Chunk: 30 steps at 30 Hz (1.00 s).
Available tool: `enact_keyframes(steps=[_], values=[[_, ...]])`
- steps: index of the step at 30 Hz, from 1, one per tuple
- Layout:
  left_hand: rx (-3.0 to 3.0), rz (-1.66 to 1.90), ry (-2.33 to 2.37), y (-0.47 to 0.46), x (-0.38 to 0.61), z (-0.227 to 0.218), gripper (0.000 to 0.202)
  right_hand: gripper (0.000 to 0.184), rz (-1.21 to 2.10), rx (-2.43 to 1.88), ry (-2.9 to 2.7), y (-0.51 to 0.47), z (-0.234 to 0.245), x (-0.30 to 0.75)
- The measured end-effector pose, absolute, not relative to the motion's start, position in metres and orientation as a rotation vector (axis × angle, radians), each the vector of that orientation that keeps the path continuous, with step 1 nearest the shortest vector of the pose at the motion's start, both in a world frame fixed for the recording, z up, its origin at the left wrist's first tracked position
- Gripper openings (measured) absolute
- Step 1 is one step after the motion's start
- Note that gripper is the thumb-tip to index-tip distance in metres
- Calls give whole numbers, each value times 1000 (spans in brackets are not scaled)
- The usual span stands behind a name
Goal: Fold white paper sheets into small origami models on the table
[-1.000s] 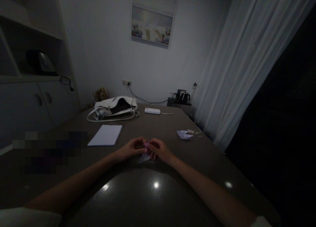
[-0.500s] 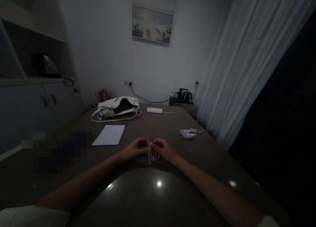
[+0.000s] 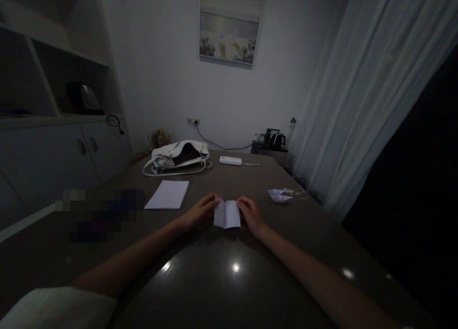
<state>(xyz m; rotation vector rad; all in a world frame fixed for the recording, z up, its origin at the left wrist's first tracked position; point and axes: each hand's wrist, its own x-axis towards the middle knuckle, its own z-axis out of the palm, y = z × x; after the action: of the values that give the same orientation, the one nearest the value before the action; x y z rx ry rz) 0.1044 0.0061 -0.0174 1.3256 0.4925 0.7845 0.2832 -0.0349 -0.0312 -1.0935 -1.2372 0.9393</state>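
A small white folded paper (image 3: 226, 214) is held just above the dark table (image 3: 214, 281), spread between both hands. My left hand (image 3: 200, 211) pinches its left edge with closed fingers. My right hand (image 3: 251, 214) pinches its right edge the same way. The sheet shows a crease down its middle.
A stack of white paper (image 3: 167, 194) lies left of my hands. A small folded paper figure (image 3: 279, 195) sits at the right table edge with scraps beside it. At the far end lie a white handbag (image 3: 178, 157) and a white power bank (image 3: 231, 160). Curtains (image 3: 358, 104) hang at the right.
The hands have moved apart and the crumpled-looking folded piece has been opened out into a wider sheet. The camera has shifted a little to the left.
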Motion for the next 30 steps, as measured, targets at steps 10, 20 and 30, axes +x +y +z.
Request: enact_keyframes(steps=[10, 20, 30], values=[[1524, 767, 596, 6, 101, -15, 34, 22, 860, -1166, -1575, -31, -36, 287], [2140, 788, 882, 12, 102, -17, 36, 21, 648, -1298, -1669, -32, -39, 287], [2391, 816, 909, 14, 97, -18, 27, 24, 139, -1442, -2026, -47, -28, 284]])
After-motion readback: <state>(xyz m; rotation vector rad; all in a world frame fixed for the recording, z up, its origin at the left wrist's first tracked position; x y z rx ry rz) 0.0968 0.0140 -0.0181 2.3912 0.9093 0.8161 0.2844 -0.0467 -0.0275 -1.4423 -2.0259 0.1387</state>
